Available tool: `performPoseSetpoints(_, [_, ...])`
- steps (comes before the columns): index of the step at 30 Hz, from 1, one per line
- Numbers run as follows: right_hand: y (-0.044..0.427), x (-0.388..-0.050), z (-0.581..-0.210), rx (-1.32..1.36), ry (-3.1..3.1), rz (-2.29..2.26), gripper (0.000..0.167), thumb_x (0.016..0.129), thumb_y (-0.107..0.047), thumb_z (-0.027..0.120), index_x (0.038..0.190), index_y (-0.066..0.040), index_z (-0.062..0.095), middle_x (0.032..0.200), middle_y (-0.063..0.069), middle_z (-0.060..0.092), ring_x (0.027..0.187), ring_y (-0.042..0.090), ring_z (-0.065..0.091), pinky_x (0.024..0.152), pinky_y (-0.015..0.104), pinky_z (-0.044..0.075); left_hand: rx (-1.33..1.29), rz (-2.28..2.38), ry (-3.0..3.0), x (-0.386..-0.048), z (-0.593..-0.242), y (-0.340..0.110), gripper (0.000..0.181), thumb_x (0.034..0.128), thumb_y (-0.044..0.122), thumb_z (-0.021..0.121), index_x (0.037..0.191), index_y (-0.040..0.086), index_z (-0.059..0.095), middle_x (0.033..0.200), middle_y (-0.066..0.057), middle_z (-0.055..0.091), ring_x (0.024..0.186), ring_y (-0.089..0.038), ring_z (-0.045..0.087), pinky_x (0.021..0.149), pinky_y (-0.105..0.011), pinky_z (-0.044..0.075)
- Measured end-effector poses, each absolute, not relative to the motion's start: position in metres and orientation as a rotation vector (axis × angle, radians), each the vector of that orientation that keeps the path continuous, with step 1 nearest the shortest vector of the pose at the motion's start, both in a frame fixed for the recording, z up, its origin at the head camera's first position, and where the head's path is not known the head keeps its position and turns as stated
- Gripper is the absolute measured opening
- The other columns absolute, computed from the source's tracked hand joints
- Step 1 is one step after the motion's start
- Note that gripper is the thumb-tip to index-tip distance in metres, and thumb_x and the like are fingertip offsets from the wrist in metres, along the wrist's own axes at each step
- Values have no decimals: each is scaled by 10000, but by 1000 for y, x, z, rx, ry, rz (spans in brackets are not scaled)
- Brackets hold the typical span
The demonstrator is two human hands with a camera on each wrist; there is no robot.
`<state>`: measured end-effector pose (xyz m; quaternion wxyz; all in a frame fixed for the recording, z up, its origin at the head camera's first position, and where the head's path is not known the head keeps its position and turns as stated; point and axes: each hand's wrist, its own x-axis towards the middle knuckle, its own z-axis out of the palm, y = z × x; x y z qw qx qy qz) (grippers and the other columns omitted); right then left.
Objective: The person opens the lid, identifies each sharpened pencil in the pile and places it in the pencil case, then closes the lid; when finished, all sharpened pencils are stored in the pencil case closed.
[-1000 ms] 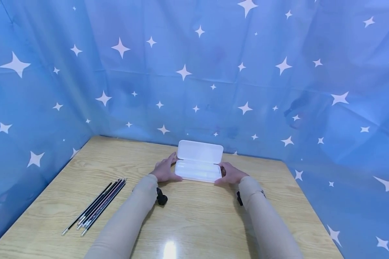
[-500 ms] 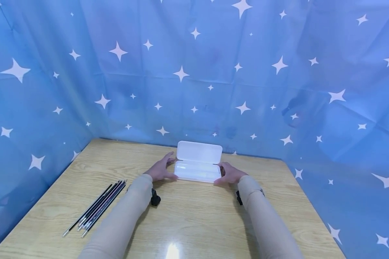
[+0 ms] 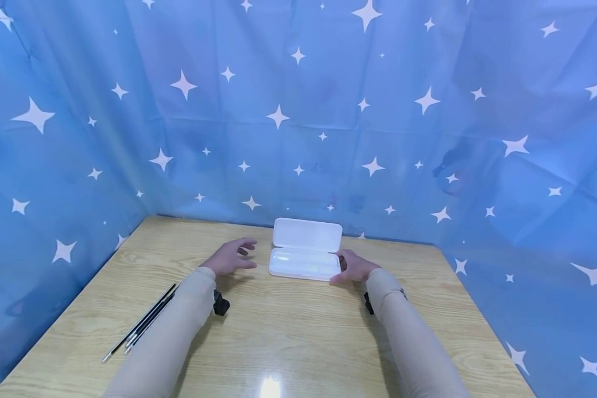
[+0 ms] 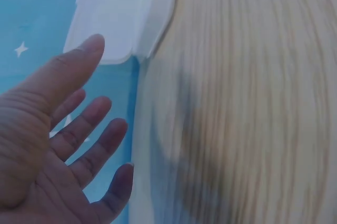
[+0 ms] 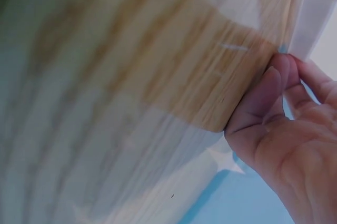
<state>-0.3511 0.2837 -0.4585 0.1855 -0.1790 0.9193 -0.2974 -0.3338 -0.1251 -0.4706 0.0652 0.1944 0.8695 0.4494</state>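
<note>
Head view: my right hand (image 3: 355,268) grips smooth white round-cornered case (image 3: 305,254); left hand (image 3: 228,258), fingers apart, has drawn away.

A sleeve (image 3: 171,331) partly hides the pencils (image 3: 140,323), and the left wrist view crops the white case (image 4: 113,18).

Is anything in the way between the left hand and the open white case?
No, nothing visible. Just a gap over the table separates the left hand from the white case. The right hand is at the case's other end, and the pencils lie on the outer side of the left sleeve.
</note>
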Motion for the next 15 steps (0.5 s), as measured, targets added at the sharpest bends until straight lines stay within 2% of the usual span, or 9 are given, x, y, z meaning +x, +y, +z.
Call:
performPoseSetpoints(7, [284,-350,-458,-485,2601,-833,604,866,-271,833,1254,4,460,1155,144,478,1021,267,456,887,426,409,534,1338,2678,-323,-463,-150,530,946,181,737,1413,18,548,1325,-159,609,1195,-349,585,984,-501,494])
performPoseSetpoints(12, [284,-350,-458,-497,2593,-821,595,873,-266,827,1245,9,453,1150,148,471,1014,268,452,877,427,407,498,1298,2718,-314,-461,-175,472,984,176,688,1400,1,550,1225,-139,654,1116,-309,619,937,-493,512])
performPoseSetpoints(15, [283,-350,-459,-496,2574,-848,622,872,-253,828,1288,20,455,1188,160,478,1046,275,466,904,443,419,481,1275,2735,-305,-458,-188,454,1002,174,662,1400,-8,545,1178,-128,668,1094,-311,634,906,-485,528])
